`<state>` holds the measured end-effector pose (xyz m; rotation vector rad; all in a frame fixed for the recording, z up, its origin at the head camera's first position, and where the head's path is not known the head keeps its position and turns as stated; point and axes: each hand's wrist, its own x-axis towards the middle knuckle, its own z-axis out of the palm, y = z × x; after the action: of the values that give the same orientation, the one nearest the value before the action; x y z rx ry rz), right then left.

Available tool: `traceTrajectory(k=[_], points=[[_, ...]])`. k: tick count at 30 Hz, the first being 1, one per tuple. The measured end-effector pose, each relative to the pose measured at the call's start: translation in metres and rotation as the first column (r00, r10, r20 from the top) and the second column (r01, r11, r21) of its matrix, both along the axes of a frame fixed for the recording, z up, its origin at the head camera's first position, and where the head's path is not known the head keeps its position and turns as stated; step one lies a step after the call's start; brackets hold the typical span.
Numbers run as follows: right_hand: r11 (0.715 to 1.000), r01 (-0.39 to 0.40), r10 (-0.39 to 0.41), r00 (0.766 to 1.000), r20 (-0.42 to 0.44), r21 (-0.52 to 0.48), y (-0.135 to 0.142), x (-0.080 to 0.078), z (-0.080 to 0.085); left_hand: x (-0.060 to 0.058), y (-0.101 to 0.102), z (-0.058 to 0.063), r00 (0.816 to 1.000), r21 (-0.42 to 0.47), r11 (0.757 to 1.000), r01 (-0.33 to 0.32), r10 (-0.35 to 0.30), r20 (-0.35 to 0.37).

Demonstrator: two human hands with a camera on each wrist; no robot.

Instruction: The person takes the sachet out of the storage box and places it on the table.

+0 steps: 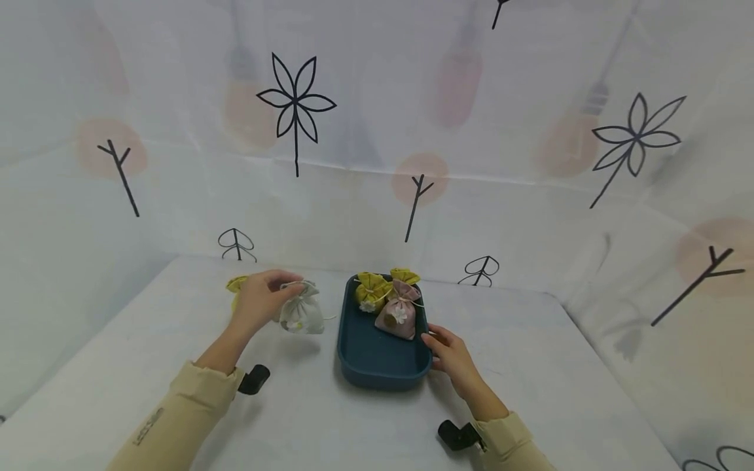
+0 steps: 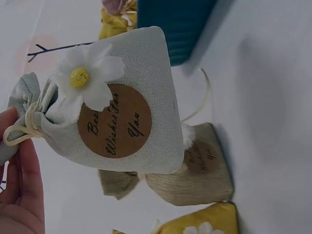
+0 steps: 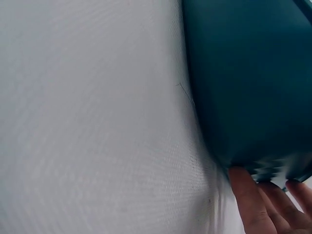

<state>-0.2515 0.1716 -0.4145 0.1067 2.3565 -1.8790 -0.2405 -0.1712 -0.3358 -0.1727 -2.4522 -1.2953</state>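
My left hand [image 1: 265, 301] pinches the gathered neck of a pale grey drawstring pouch [image 1: 302, 313] and holds it above the table, left of a dark teal tray [image 1: 383, 379]. In the left wrist view the pouch [image 2: 131, 63] shows a white flower and a round brown label. Behind it lie a brown pouch [image 2: 195, 185] and a yellow pouch [image 2: 214, 217]. Inside the tray, toward its far end, are two yellow pouches [image 1: 371, 291] and a pink pouch [image 1: 400, 320]. My right hand [image 1: 453, 363] grips the tray's right side, fingers [image 3: 248, 200] against the outer wall.
The white-covered table [image 1: 294, 418] extends around the tray. A printed cloth backdrop [image 1: 353, 216] rises behind and at both sides. Black wrist devices [image 1: 254, 379] hang near both sleeves.
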Motion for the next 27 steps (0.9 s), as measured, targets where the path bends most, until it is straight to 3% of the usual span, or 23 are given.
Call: traceTrajectory(k=[9,14,27], points=[[1.000,0.005,-0.005,1.000,-0.006,-0.002,-0.001,-0.001,-0.001,-0.010,-0.013,-0.019,0.999,-0.015,0.999,-0.045,0.045,-0.003],[1.000,0.005,-0.005,1.000,-0.010,0.007,-0.001,0.000,0.001,-0.015,-0.019,-0.028,0.996,-0.011,0.997,-0.078,0.078,0.036],[1.000,0.010,-0.010,1.000,-0.010,0.010,-0.001,0.002,0.001,-0.022,-0.024,-0.043,0.990,-0.018,0.994,-0.112,0.114,0.089]])
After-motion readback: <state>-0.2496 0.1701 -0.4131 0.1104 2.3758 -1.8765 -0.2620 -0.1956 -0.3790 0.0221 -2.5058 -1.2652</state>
